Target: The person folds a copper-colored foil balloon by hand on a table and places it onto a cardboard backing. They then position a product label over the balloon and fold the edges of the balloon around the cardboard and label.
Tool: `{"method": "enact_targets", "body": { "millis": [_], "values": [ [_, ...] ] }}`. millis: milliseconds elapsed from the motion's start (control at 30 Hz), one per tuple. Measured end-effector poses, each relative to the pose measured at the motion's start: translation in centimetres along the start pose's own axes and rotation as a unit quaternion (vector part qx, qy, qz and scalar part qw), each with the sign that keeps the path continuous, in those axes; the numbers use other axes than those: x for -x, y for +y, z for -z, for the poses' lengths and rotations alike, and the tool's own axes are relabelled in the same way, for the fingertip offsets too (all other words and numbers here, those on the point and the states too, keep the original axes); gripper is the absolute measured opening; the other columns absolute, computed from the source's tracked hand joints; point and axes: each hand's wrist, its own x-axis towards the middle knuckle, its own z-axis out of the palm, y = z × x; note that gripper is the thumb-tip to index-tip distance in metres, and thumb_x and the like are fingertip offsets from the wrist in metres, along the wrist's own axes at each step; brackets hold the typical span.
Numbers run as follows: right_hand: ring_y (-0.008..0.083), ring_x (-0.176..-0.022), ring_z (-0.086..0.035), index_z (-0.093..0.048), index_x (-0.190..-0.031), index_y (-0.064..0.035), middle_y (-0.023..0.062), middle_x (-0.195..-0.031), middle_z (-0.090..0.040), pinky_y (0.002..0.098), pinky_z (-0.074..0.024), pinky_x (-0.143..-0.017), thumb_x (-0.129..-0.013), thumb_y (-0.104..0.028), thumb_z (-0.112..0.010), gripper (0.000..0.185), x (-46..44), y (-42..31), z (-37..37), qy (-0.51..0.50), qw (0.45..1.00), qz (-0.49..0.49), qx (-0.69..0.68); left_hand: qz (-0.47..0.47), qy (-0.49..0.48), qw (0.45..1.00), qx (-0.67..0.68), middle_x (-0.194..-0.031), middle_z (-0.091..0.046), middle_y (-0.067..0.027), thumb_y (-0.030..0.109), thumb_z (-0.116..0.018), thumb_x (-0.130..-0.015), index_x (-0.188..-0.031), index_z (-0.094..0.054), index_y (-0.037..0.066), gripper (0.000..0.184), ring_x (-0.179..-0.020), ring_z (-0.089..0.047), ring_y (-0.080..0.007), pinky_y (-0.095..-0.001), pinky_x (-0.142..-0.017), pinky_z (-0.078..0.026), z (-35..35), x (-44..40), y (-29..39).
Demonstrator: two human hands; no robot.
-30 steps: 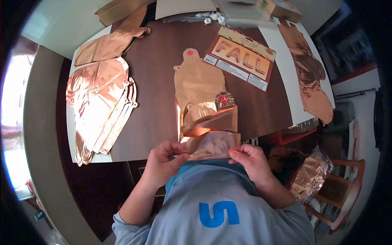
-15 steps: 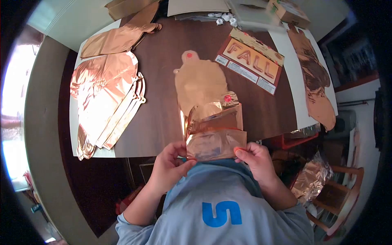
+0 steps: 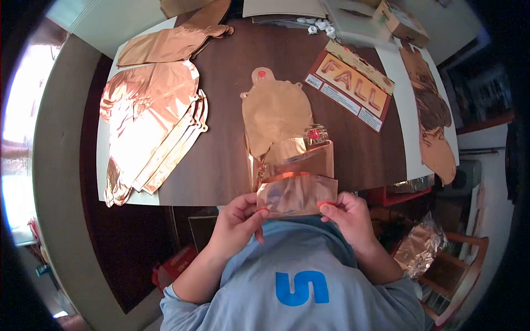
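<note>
A flat copper-coloured foil balloon (image 3: 277,113) lies on the table in front of me, its near part folded over in layers. My left hand (image 3: 243,218) pinches the left corner of the folded near edge between thumb and fingers. At the right corner, my right hand (image 3: 346,214) grips the same edge, thumb on top. The folded part hangs at the table's front edge, close to my shirt. One red round mark shows on the balloon's far tab and another on a fold at the right.
Flat copper foil balloons (image 3: 149,116) are stacked on the left, with another foil piece (image 3: 430,110) at the right edge. A "FALL" package (image 3: 351,83) lies at the right of the brown table (image 3: 215,160). Behind stand a cardboard box (image 3: 401,23) and white crumpled bits (image 3: 320,26). A wooden chair (image 3: 458,265) holds crinkled foil.
My left hand has shifted slightly right and up along the near edge, its thumb now on the corner. The folded foil is turned a little flatter. The view has shifted slightly.
</note>
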Motion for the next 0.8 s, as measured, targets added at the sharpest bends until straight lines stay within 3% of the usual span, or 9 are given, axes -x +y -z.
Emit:
{"method": "enact_targets", "body": {
  "millis": [100, 233, 300, 400, 500, 800],
  "values": [
    [0.0128, -0.080, -0.068, -0.067, -0.099, 0.0021, 0.0076, -0.095, -0.071, 0.0260, -0.0562, -0.071, -0.092, -0.013, -0.073, 0.018, 0.0, -0.3, -0.2, -0.015, 0.998, -0.015, -0.064, -0.013, 0.006, 1.000, -0.025, -0.087, -0.066, -0.0030, -0.002, -0.064, -0.094, -0.109, -0.060, 0.002, 0.016, -0.054, -0.056, -0.0067, -0.0197, -0.046, -0.047, 0.1, 0.0, 0.3],
    [0.0146, -0.084, -0.069, -0.065, -0.103, 0.0015, 0.0068, -0.096, -0.070, 0.0272, -0.0568, -0.075, -0.094, -0.011, -0.070, 0.016, 0.2, -0.3, 0.3, -0.077, 0.983, -0.036, -0.162, -0.001, -0.010, 0.999, -0.047, -0.089, -0.068, -0.0026, -0.001, -0.065, -0.093, -0.120, -0.060, 0.001, 0.027, -0.057, -0.057, -0.0055, -0.0177, -0.046, -0.043, 0.7, -0.2, 0.9],
    [0.0147, -0.084, -0.069, -0.066, -0.102, 0.0016, 0.0061, -0.095, -0.070, 0.0268, -0.0563, -0.076, -0.095, -0.011, -0.069, 0.015, 0.2, 0.1, 0.6, -0.090, 0.987, -0.058, -0.122, -0.012, -0.006, 1.000, -0.027, -0.091, -0.068, -0.0022, -0.001, -0.066, -0.093, -0.125, -0.059, 0.001, 0.032, -0.060, -0.057, -0.0046, -0.0168, -0.048, -0.043, 0.5, -0.2, 1.2],
    [0.0138, -0.083, -0.069, -0.067, -0.102, 0.0025, 0.0055, -0.095, -0.070, 0.0260, -0.0555, -0.076, -0.096, -0.012, -0.068, 0.015, 0.2, 0.7, 0.7, -0.080, 0.993, -0.048, -0.066, -0.054, 0.049, 0.993, -0.097, -0.093, -0.068, -0.0018, 0.000, -0.065, -0.094, -0.129, -0.057, 0.001, 0.036, -0.068, -0.059, -0.0041, -0.0172, -0.052, -0.045, 0.0, 0.2, 0.3],
    [0.0125, -0.082, -0.068, -0.068, -0.101, 0.0033, 0.0055, -0.094, -0.071, 0.0249, -0.0546, -0.076, -0.096, -0.012, -0.067, 0.016, 0.4, 0.8, 0.6, -0.064, 0.996, -0.036, -0.043, -0.091, 0.029, 0.981, -0.167, -0.095, -0.065, -0.0011, 0.000, -0.061, -0.097, -0.135, -0.051, 0.001, 0.039, -0.070, -0.056, -0.0045, -0.0191, -0.056, -0.046, 1.0, 0.8, -1.1],
    [0.0102, -0.075, -0.065, -0.072, -0.091, 0.0020, 0.0046, -0.083, -0.071, 0.0254, -0.0518, -0.070, -0.096, -0.017, -0.069, 0.019, 0.5, 0.6, 0.7, -0.045, 0.998, -0.017, -0.038, -0.104, 0.040, 0.987, -0.118, -0.103, -0.065, -0.0050, -0.003, -0.061, -0.096, -0.138, -0.049, 0.003, 0.044, -0.084, -0.063, -0.0097, -0.0226, -0.060, -0.053, 1.1, 0.6, -1.4]
  ]
}}
